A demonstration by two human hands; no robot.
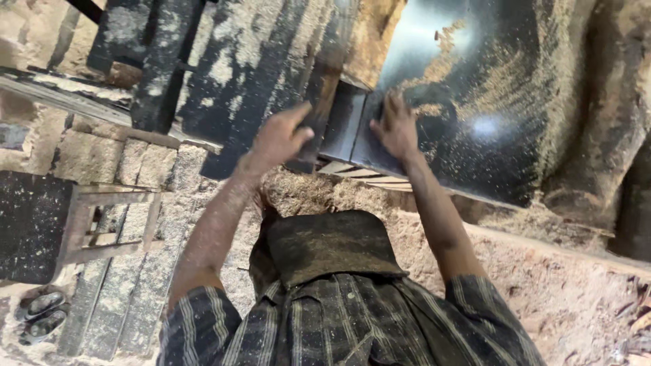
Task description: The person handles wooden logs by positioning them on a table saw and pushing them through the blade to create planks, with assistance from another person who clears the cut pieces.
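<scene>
Item 1. Stack of narrow black laminated plank strips (pixel 258 74), dusted with pale sawdust, lay across the upper left, running away from the person. These looked like pieces already cut and set aside; their count could not be told.

Item 2. Small wooden frame stool (pixel 108 224) stood at the left over a floor of sawdust (pixel 556 285), with a pair of dark sandals (pixel 42 315) near the bottom left corner.

Item 3. Left hand (pixel 281 139) was raised at the near end of one short black plank offcut (pixel 319 102). Fingers were loosely curled and part spread, thumb out toward the right; the fingertips seemed to touch or grasp the strip's near edge, but a firm grip could not be confirmed, the hand being blurred.

Item 4. Large glossy black laminated board (pixel 475 102) occupied the upper right, its near left corner lying just beside the offcut, its surface streaked with sawdust. A thin stack of pale boards showed under its near edge.

Item 5. Right hand (pixel 397 129) rested flat on the board's near left corner, fingers extended and slightly fanned, palm down, pressing rather than gripping.

Progress, as judged: a strip appeared to be separated from the big board at its left edge, so one cut seemed done. Most of the board remained whole.
</scene>
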